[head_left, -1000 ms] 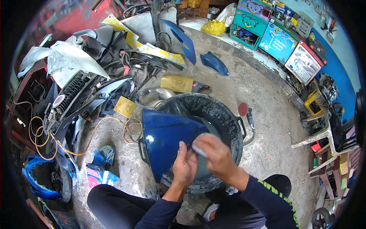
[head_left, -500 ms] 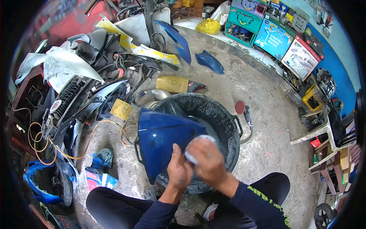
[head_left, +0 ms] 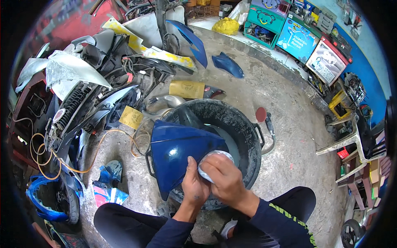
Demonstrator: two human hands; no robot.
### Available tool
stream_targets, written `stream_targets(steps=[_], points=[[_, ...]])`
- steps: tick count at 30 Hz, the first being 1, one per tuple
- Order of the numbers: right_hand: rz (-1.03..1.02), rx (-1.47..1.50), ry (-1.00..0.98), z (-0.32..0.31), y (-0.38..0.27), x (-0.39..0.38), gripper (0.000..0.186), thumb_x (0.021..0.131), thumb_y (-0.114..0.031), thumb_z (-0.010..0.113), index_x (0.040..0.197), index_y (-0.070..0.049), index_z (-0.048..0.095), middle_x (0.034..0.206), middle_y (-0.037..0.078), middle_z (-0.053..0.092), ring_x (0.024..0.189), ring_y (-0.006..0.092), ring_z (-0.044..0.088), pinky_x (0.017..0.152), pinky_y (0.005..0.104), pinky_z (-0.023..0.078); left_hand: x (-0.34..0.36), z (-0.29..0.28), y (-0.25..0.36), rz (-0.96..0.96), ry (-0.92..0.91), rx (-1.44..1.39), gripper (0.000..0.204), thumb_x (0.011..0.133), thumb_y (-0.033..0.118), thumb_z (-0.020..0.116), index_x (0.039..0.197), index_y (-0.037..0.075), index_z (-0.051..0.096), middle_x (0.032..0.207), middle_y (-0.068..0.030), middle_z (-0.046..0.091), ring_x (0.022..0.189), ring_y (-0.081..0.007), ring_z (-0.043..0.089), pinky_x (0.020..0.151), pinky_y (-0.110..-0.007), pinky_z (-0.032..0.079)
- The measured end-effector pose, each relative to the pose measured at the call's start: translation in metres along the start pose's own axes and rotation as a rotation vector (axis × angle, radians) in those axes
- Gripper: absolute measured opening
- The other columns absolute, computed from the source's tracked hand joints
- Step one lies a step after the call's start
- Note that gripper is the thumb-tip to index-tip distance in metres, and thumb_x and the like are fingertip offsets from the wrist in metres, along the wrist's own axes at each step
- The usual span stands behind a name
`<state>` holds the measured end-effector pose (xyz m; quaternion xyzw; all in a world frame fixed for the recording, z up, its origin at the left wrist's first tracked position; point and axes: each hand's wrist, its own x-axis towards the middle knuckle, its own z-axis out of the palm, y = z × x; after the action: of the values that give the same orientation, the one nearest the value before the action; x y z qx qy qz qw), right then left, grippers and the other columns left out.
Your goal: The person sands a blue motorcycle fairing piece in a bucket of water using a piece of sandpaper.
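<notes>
A glossy dark-blue motorcycle body panel (head_left: 182,138) lies tilted across the mouth of a black round tub (head_left: 249,140). My left hand (head_left: 195,186) grips the panel's near right edge, thumb up along its face and fingers hidden beneath. In my right hand (head_left: 225,177) is a folded whitish pad (head_left: 203,170), cloth or paper, pressed against the panel's right edge; my fingers are bent over it. Cloudy water (head_left: 225,134) shows inside the tub, and a dark piece (head_left: 190,117) leans in it behind the panel.
Yellow-brown sandpaper sheets (head_left: 187,89) lie beyond the tub. To its right rests a hand sander with a red disc (head_left: 260,115). An orange hose (head_left: 103,142) and heaped motorcycle parts (head_left: 78,95) fill the left. Another blue panel (head_left: 228,66) lies farther back; a whitish chair (head_left: 351,142) stands right.
My right hand and the pad have shifted slightly down and left along the panel's edge, and are less blurred. The panel has tipped slightly in my left hand's grip.
</notes>
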<state>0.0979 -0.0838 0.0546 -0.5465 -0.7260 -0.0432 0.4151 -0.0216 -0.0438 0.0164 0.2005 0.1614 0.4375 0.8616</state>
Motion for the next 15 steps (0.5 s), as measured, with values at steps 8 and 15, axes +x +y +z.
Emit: stream_targets(steps=[8, 15], points=[[0.017, 0.035, 0.016, -0.006, -0.003, 0.014, 0.025, 0.078, 0.002, 0.057, 0.102, 0.0, 0.066, 0.103, 0.018, 0.067, 0.102, 0.039, 0.064, 0.09, 0.0471, 0.051, 0.004, 0.009, -0.001, 0.034, -0.085, -0.061, 0.064, 0.11, 0.048, 0.031, 0.143, -0.005, 0.044, 0.147, -0.0202, 0.05, 0.139, -0.0328, 0.046, 0.122, -0.045, 0.029], [0.034, 0.05, -0.002, -0.008, -0.003, 0.016, 0.027, 0.074, 0.006, 0.054, 0.097, 0.0, 0.067, 0.101, 0.018, 0.068, 0.096, 0.0401, 0.064, 0.086, 0.0472, 0.052, 0.004, 0.014, 0.002, 0.071, -0.079, -0.038, 0.059, 0.11, 0.045, 0.031, 0.144, -0.002, 0.044, 0.146, -0.0195, 0.05, 0.138, -0.0319, 0.046, 0.121, -0.045, 0.03]])
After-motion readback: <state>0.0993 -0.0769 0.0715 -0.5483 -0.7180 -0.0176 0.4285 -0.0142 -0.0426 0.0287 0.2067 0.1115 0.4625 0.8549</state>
